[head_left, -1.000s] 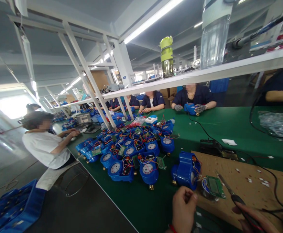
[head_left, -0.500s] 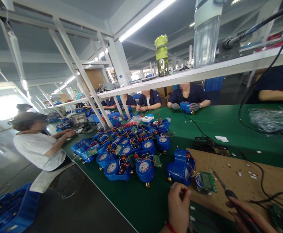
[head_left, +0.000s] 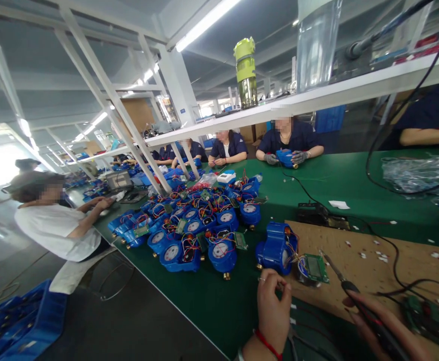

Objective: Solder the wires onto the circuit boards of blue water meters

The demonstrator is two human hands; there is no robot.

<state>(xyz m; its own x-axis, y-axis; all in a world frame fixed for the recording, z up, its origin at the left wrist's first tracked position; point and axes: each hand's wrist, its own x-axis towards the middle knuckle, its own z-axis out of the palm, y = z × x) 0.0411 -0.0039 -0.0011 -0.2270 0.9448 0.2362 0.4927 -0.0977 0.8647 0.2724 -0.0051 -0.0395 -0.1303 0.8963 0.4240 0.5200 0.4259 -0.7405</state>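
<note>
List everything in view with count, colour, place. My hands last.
Table: one, green, centre
Brown board: one, brown, on the table's right
Piled meters: over a dozen, blue, mid-table
Lone meter: one, blue, by the brown board's left corner
Display board: one, green, right of the lone meter
Soldering iron: one, black handle, over the brown board
Scraps: several, white, on the brown board
Fixture: one, black, brown board's far edge
Cables: several, black, right side
Plastic heap: one, clear, far right
Shelf: one, white, above
Bottles: two, yellow-green, clear, on the shelf
Crate: one, blue, lower left
Co-workers: at least five, dark blue or white clothes, far side and left
Left hand: one, bare, near the lone meter
Right hand: one, bare, on the soldering iron
</note>
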